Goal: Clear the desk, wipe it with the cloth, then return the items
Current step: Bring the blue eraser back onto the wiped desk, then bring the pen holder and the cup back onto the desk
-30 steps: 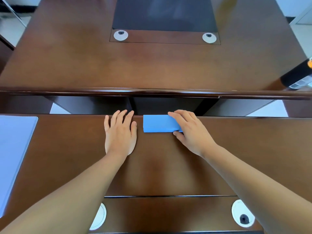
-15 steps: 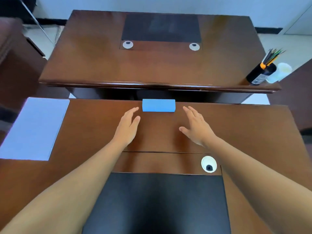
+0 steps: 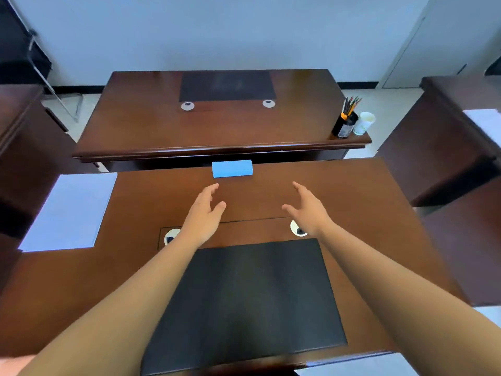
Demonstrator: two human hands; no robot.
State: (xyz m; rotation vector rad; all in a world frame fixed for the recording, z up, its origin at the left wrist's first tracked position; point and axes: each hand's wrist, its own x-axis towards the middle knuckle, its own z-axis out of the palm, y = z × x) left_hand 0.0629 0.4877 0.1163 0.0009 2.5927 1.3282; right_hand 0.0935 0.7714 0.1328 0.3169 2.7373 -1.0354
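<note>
two bare forearms, left hand [image 3: 204, 213] and right hand [image 3: 307, 210], no sleeves showing.

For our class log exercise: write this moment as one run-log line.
left hand: open, empty | right hand: open, empty | folded blue cloth: far edge of brown wooden desk, untouched

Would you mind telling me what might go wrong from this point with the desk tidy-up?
The folded blue cloth lies at the desk's far edge; a careless reach might push it into the gap. The paper stack overhangs the left edge and could slide off. Both hands are empty.
</note>
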